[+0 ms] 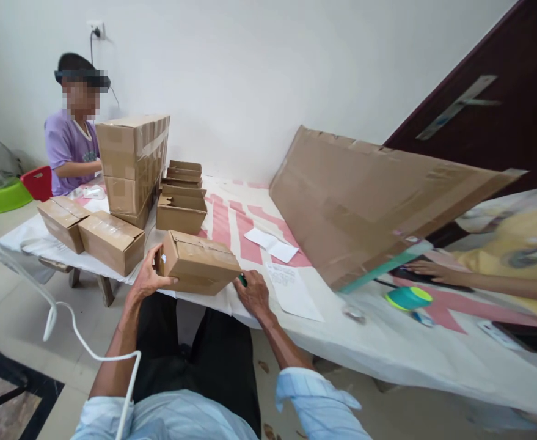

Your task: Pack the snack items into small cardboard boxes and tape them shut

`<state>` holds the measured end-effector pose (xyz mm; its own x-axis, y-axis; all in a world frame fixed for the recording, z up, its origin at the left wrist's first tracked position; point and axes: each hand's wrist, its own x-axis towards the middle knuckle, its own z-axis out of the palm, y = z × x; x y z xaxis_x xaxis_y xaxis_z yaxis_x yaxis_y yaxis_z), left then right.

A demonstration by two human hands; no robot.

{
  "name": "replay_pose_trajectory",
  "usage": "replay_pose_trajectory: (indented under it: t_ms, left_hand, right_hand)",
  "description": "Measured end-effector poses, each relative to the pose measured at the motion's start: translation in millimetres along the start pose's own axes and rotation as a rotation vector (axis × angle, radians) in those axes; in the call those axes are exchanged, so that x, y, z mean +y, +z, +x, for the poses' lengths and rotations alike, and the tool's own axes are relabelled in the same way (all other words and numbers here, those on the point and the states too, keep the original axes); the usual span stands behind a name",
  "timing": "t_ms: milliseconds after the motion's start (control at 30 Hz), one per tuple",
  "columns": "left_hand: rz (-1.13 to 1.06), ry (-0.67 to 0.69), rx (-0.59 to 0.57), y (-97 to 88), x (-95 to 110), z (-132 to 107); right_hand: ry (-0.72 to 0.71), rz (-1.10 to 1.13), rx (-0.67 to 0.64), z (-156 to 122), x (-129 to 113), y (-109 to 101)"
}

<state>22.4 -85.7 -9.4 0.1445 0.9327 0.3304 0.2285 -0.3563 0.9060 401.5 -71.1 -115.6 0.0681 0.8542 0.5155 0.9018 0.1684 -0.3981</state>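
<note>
A closed cardboard box [204, 264] lies at the table's front edge before me. My left hand [149, 275] grips its left end, thumb below and fingers curled round the side; a small white spot shows there. At the box's right end, my right hand [253, 293] is closed round a small green object [242, 280], mostly hidden by the fingers, so its kind is unclear. Two taped boxes, one nearer [112, 241] and one farther left [64, 220], stand to the left. Behind the held box are open cardboard boxes [181, 211].
Tall stacked boxes [135, 159] stand left, with a person in purple [69, 146] behind. A large cardboard sheet [355, 201] leans on the right, a person's hand [426, 269] beyond it. Papers [291, 293], a teal-and-yellow round object [408, 298] and a phone [531, 338] lie on the tablecloth.
</note>
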Motion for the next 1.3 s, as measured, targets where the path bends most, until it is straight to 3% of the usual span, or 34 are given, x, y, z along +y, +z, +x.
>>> replay_pose_trajectory:
  t_ms: [100,267,333,467,567,700,900,1000,1133,1300]
  left_hand:
    - [-0.045,-0.018,-0.013,3.2,-5,5]
    - [-0.071,-0.009,-0.033,6.0,-9,9]
    - [-0.091,-0.006,-0.052,5.5,-10,10]
    - [-0.17,-0.026,-0.101,0.4,-16,10]
    - [-0.241,-0.078,-0.141,-10.4,-24,10]
    - [-0.302,-0.185,-0.055,-33.3,-36,11]
    - [-0.317,-0.193,0.047,-56.2,-44,10]
    - [-0.299,-0.195,-0.069,-51.6,-48,7]
    - [-0.197,-0.171,-0.222,-30.7,-46,6]
    - [-0.2,-0.056,-0.234,-10.6,-36,5]
  right_hand:
    - [0.032,0.142,0.083,1,-10,-4]
    - [0.251,0.563,0.154,7,-39,-16]
    - [0.268,0.643,0.169,13,-53,-27]
    - [0.139,0.607,0.127,24,-79,-45]
    - [0.067,0.564,0.088,25,-96,-47]
    - [0.03,0.543,0.121,21,-107,-41]
    - [0.068,0.568,0.098,15,-106,-41]
    - [0.085,0.562,0.112,15,-107,-39]
    - [0.099,0.571,0.128,15,-109,-39]
    - [0.106,0.579,0.119,12,-109,-42]
